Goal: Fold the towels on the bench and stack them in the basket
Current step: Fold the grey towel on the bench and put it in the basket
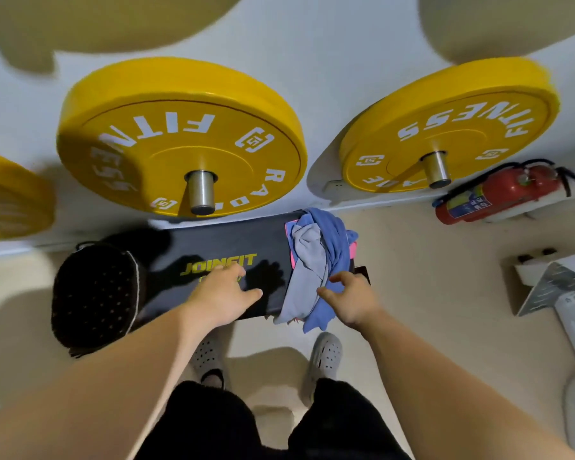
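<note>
A blue towel (332, 234), a grey towel (309, 260) and a pink towel (353, 250) lie heaped on the black bench's (219, 247) right end, hanging over its near edge. The left hand (223, 293) lies spread on the bench's middle. The right hand (349, 300) curls at the blue towel; I cannot tell whether it grips. A black perforated basket (93, 293) stands off the left end. A yellow weight plate (180, 134) overhangs the far edge, and a red fire extinguisher (492, 194) lies off to the right.

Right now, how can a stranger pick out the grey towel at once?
Look under the yellow weight plates for the black bench. A pile of towels lies on its right end. The grey towel is the pale one on the pile's left, hanging over the front edge beside the blue towel.
</note>
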